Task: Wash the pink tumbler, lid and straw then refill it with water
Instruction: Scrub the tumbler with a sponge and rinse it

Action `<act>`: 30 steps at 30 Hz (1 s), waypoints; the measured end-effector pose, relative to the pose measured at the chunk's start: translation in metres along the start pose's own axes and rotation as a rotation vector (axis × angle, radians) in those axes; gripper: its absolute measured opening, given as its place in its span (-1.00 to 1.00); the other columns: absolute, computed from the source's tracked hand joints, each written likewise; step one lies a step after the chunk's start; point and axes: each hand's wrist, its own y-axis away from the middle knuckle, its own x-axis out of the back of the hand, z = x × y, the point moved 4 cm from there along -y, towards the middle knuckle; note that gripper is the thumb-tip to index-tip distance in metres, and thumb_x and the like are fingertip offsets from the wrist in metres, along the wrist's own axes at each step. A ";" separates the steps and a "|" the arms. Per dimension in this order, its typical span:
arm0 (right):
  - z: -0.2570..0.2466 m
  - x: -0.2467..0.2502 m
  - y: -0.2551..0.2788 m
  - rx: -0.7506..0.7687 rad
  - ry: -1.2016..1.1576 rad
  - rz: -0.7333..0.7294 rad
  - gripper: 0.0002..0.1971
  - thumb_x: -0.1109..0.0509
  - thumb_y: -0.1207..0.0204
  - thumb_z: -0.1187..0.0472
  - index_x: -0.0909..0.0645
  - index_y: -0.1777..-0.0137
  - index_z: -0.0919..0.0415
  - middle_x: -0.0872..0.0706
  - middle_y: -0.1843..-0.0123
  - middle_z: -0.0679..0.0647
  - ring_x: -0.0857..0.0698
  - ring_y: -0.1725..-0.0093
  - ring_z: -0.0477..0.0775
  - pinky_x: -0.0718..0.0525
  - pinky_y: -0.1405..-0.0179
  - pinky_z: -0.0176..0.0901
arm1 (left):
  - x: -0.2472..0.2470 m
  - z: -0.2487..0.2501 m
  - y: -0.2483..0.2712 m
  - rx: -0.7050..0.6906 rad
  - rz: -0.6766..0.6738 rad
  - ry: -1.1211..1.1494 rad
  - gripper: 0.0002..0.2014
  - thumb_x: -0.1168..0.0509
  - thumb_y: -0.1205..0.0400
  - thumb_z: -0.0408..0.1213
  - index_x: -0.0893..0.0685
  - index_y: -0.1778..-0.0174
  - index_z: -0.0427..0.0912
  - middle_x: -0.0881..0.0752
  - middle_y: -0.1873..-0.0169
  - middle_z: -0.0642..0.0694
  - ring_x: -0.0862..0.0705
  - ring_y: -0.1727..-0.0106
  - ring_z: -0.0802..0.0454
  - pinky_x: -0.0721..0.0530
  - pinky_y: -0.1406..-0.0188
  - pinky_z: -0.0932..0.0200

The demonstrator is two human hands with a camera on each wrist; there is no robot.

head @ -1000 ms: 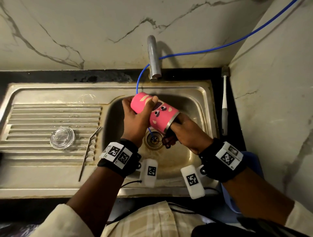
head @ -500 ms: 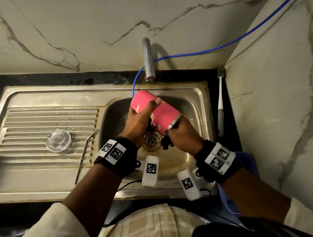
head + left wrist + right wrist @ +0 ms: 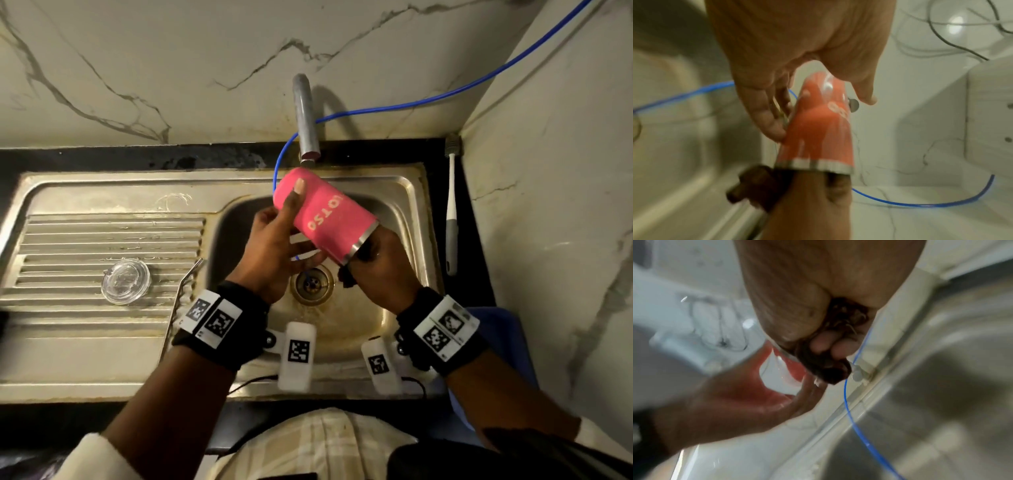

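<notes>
Left hand (image 3: 274, 253) cradles pink tumbler (image 3: 325, 219) tilted over sink basin (image 3: 404, 219) under tap (image 3: 306, 116) so right hand (image 3: 380, 270), clutching dark scrubber (image 3: 828, 369), works its mouth; lid (image 3: 125, 281), straw (image 3: 180, 294) parked on drainboard

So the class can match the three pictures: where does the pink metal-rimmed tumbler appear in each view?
Head: pink metal-rimmed tumbler, centre, tilted over the steel sink basin, under the tap.
Left wrist: centre, looking orange, silver rim nearest the bottom.
Right wrist: left of centre, mostly hidden by both hands.
Shared landmark: thin blue tube.
</notes>
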 end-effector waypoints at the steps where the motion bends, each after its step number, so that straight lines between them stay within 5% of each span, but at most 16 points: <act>1: -0.003 0.000 -0.001 0.131 0.192 0.012 -0.67 -0.52 -0.50 0.02 -0.79 -0.23 0.10 -0.88 0.12 -0.12 -0.82 0.15 -0.17 -0.81 0.07 -0.13 | -0.005 -0.001 0.003 0.008 0.014 0.034 -0.17 -0.55 -0.38 0.27 -0.52 -0.51 -0.04 -0.80 -0.29 -0.24 -0.87 -0.17 -0.24 -0.89 -0.01 -0.24; 3: -0.009 -0.009 0.000 0.402 0.616 -0.006 -0.65 -0.49 -0.53 0.06 -0.83 -0.23 0.21 -0.91 -0.04 0.14 -0.83 0.00 0.09 -0.83 -0.03 0.03 | -0.011 -0.005 0.004 0.024 0.059 0.090 -0.23 -0.61 -0.36 0.19 -0.61 -0.43 -0.09 -0.85 -0.18 -0.26 -0.89 -0.11 -0.25 -0.89 0.01 -0.31; 6: 0.003 -0.026 0.002 0.343 0.796 -0.051 -0.73 -0.50 -0.43 0.13 -0.85 -0.02 0.28 -0.87 0.14 0.27 -0.84 0.22 0.40 -0.80 0.29 0.07 | -0.010 -0.013 0.000 0.028 0.130 0.130 -0.29 -0.72 -0.42 -0.03 -0.61 -0.44 -0.11 -0.85 -0.17 -0.27 -0.91 -0.03 -0.21 -0.88 0.16 -0.12; 9: 0.011 -0.031 0.006 0.058 0.580 -0.062 -0.71 -0.47 -0.47 0.19 -0.82 -0.09 0.35 -0.86 0.07 0.27 -0.83 0.11 0.31 -0.79 0.13 0.09 | -0.006 -0.019 -0.005 0.023 0.115 0.131 -0.32 -0.70 -0.46 -0.16 -0.56 -0.45 -0.08 -0.83 -0.20 -0.27 -0.90 -0.05 -0.23 -0.87 0.14 -0.14; 14: -0.005 -0.036 0.008 -0.369 -0.110 -0.098 -0.87 -0.46 -0.67 0.37 -0.71 -0.07 0.48 -0.69 0.43 0.29 -0.65 0.59 0.11 -0.56 0.59 -0.19 | 0.002 -0.025 0.000 0.007 -0.051 0.235 -0.30 -0.57 -0.54 -0.11 -0.53 -0.56 -0.29 -0.78 -0.18 -0.36 -0.83 -0.08 -0.25 -0.86 0.02 -0.15; 18: -0.018 -0.042 0.007 -0.455 -0.377 -0.189 -0.79 -0.50 -0.71 0.30 -0.71 -0.31 0.28 -0.75 0.45 0.11 -0.68 0.61 0.01 -0.58 0.63 -0.27 | 0.010 -0.025 0.003 -0.010 -0.128 0.285 -0.33 -0.48 -0.56 -0.06 -0.55 -0.53 -0.37 -0.77 -0.24 -0.38 -0.80 -0.22 -0.26 -0.84 -0.14 -0.09; 21: -0.017 -0.039 -0.001 -0.270 -0.319 -0.134 -0.67 -0.51 -0.65 0.45 -0.71 -0.40 0.32 -0.86 0.14 0.07 -0.85 0.26 -0.08 -0.78 0.29 -0.24 | 0.010 -0.019 0.001 -0.028 -0.160 0.256 -0.45 -0.36 -0.62 0.05 -0.64 -0.43 -0.25 -0.82 -0.18 -0.27 -0.82 -0.18 -0.17 -0.83 -0.15 -0.08; 23: -0.017 -0.035 -0.008 -0.005 -0.148 -0.097 -0.56 -0.55 -0.58 0.50 -0.70 -0.45 0.37 -0.86 -0.25 0.18 -0.84 -0.25 0.03 -0.82 -0.25 0.00 | 0.010 -0.014 0.000 -0.001 -0.142 0.220 -0.21 -0.40 -0.53 0.33 -0.60 -0.55 -0.16 -0.81 -0.29 -0.25 -0.80 -0.29 -0.21 -0.78 -0.29 -0.21; 25: -0.010 -0.034 -0.014 0.215 0.183 -0.108 -0.48 -0.58 -0.53 0.37 -0.69 -0.51 0.32 -0.78 -0.45 0.21 -0.73 -0.50 0.13 -0.67 -0.54 0.11 | 0.009 -0.009 -0.001 0.019 -0.108 0.238 -0.06 -0.48 -0.41 0.45 -0.60 -0.57 -0.12 -0.79 -0.35 -0.27 -0.80 -0.33 -0.25 -0.77 -0.31 -0.31; 27: -0.001 -0.036 -0.020 0.283 0.527 -0.164 -0.46 -0.54 -0.59 0.20 -0.66 -0.58 0.20 -0.70 -0.57 0.13 -0.63 -0.61 0.10 -0.56 -0.65 0.04 | 0.007 -0.005 -0.002 0.033 -0.091 0.296 -0.25 -0.52 -0.44 0.28 -0.69 -0.43 -0.16 -0.83 -0.24 -0.27 -0.85 -0.17 -0.22 -0.84 -0.09 -0.21; 30: 0.001 -0.038 -0.022 0.218 0.638 -0.179 -0.51 -0.49 -0.66 0.19 -0.65 -0.59 0.17 -0.68 -0.59 0.12 -0.60 -0.62 0.09 -0.55 -0.64 0.02 | 0.003 -0.002 -0.002 0.032 -0.076 0.327 -0.30 -0.57 -0.47 -0.01 -0.65 -0.49 -0.28 -0.82 -0.15 -0.28 -0.87 0.00 -0.17 -0.84 0.12 -0.08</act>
